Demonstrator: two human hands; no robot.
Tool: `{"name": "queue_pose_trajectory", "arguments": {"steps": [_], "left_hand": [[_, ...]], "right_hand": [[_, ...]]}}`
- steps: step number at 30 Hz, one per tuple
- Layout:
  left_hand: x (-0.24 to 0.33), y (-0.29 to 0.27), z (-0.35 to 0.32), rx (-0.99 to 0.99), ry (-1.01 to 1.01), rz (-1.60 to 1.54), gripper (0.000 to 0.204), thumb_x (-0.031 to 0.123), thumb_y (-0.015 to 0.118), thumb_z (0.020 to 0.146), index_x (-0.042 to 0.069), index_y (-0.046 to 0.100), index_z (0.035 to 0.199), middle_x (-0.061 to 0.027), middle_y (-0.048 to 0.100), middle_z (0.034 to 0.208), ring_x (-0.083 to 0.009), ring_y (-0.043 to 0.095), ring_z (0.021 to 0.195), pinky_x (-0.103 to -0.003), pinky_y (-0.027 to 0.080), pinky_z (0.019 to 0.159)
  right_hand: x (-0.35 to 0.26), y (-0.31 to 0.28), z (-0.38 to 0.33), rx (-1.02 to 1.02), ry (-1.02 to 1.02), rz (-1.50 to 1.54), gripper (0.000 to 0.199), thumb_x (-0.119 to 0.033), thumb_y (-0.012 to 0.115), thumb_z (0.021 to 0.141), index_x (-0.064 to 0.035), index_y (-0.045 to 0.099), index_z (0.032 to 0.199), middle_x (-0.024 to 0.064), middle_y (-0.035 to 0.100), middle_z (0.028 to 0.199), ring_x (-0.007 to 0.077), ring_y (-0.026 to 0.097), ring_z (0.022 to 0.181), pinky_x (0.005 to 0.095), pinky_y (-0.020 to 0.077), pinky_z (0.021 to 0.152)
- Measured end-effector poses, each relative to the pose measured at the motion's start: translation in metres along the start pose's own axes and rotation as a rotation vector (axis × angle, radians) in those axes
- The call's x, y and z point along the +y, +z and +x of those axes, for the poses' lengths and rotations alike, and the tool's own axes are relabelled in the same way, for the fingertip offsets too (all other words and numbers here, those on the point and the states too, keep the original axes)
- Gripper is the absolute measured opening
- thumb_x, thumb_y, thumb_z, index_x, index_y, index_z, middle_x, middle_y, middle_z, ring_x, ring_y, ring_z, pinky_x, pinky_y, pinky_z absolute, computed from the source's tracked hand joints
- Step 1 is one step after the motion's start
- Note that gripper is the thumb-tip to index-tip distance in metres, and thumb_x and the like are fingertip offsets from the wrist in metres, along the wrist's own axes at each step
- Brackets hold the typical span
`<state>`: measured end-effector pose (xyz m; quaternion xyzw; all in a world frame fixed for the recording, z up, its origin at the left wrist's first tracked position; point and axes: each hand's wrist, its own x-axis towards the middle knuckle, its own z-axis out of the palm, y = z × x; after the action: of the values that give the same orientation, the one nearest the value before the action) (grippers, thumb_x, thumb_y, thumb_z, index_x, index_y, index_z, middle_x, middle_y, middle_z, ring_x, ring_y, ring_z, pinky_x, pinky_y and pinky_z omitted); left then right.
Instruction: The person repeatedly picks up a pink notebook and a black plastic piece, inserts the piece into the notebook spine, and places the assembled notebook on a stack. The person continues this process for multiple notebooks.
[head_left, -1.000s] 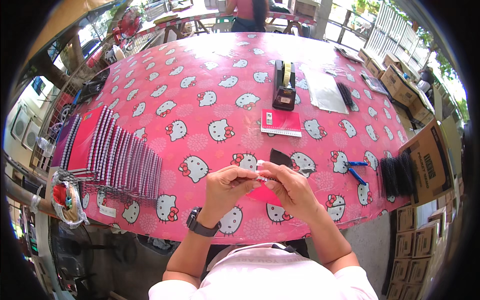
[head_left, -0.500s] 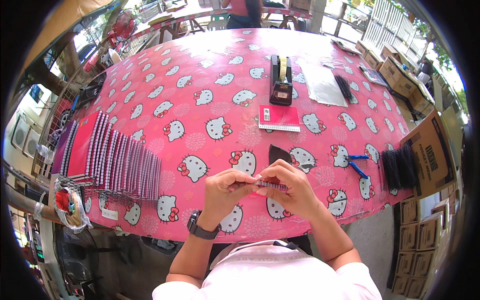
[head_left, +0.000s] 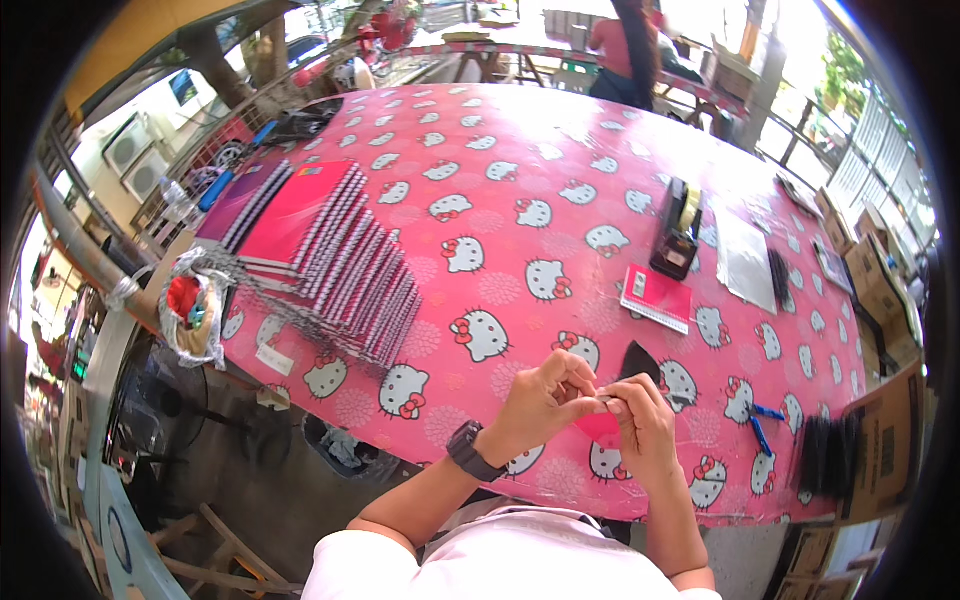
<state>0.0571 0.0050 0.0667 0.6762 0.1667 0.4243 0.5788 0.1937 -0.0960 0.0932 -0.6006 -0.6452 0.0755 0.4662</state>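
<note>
In front of my body, my left hand (head_left: 548, 405) and my right hand (head_left: 645, 425) meet with thumbs and fingertips pinched together. Between them, a small red spiral notebook (head_left: 598, 427) shows part of its cover; my fingers hide its bound edge, and the exact hold there is too small to see. A dark watch circles my left wrist. Just beyond my right hand lies a black pointed piece (head_left: 640, 364). Farther off, another small red spiral notebook (head_left: 657, 298) lies flat, close to a black tape dispenser (head_left: 677, 232).
Tall stacks of spiral notebooks (head_left: 335, 255) stand on the left. To the right lie blue-handled pliers (head_left: 762, 430), black binding coils (head_left: 828, 455) and a cardboard box (head_left: 885, 445). White sheets (head_left: 745, 262) rest farther back. Another person (head_left: 625, 60) is at a far table.
My view has swung left, so the table and hands appear farther right. The coil visible between my fingers before is now covered, and more of the notebook's red cover shows.
</note>
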Motion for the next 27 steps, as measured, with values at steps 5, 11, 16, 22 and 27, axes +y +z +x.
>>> {"name": "queue_pose_trajectory", "arguments": {"steps": [5, 11, 16, 22, 27], "left_hand": [[0.011, -0.019, -0.004, -0.007, 0.214, 0.506, 0.015, 0.016, 0.067, 0.087, 0.006, 0.064, 0.098, -0.0077, 0.063, 0.083, -0.019, 0.057, 0.08, -0.032, 0.048, 0.071], [0.134, -0.141, 0.019, 0.896, 0.463, 0.462, 0.031, 0.018, 0.065, 0.091, 0.003, 0.053, 0.115, -0.0026, 0.057, 0.098, -0.0079, 0.057, 0.076, -0.022, 0.048, 0.055], [0.165, -0.209, 0.037, 0.996, 0.141, 0.942, 0.028, 0.021, 0.068, 0.088, 0.004, 0.063, 0.109, -0.0028, 0.06, 0.072, -0.014, 0.057, 0.061, -0.027, 0.047, 0.057], [0.161, -0.237, 0.033, 0.997, -0.014, 1.47, 0.018, 0.022, 0.072, 0.082, 0.005, 0.07, 0.088, -0.0071, 0.065, 0.075, -0.0181, 0.059, 0.06, -0.033, 0.045, 0.057], [0.152, -0.202, 0.04, 0.429, 0.308, 1.361, 0.028, 0.024, 0.076, 0.079, 0.002, 0.069, 0.095, -0.0126, 0.067, 0.099, -0.0269, 0.062, 0.095, -0.034, 0.047, 0.086]], "right_hand": [[0.002, 0.008, 0.001, -0.042, -0.055, 0.023, 0.047, -0.029, 0.061, 0.091, -0.0019, 0.048, 0.127, 0.0193, 0.052, 0.123, 0.0325, 0.053, 0.109, 0.0395, 0.0464, 0.085], [0.019, -0.017, -0.001, 0.116, 0.077, 0.127, 0.066, -0.037, 0.066, 0.087, -0.0049, 0.041, 0.139, 0.0189, 0.04, 0.145, 0.0339, 0.042, 0.127, 0.0433, 0.0361, 0.101], [0.031, -0.014, -0.012, -0.04, 0.112, 0.045, 0.05, -0.023, 0.07, 0.084, -0.0038, 0.053, 0.128, 0.0172, 0.049, 0.136, 0.0342, 0.046, 0.122, 0.0418, 0.0391, 0.099], [0.04, -0.015, -0.017, -0.077, 0.142, 0.019, 0.047, -0.017, 0.072, 0.081, -0.0059, 0.056, 0.124, 0.0175, 0.052, 0.131, 0.0341, 0.048, 0.12, 0.0421, 0.04, 0.099], [0.058, -0.03, -0.014, -0.039, 0.149, -0.05, 0.037, -0.01, 0.071, 0.078, -0.0046, 0.061, 0.113, 0.0157, 0.059, 0.121, 0.0326, 0.053, 0.112, 0.0405, 0.0431, 0.094]]}}
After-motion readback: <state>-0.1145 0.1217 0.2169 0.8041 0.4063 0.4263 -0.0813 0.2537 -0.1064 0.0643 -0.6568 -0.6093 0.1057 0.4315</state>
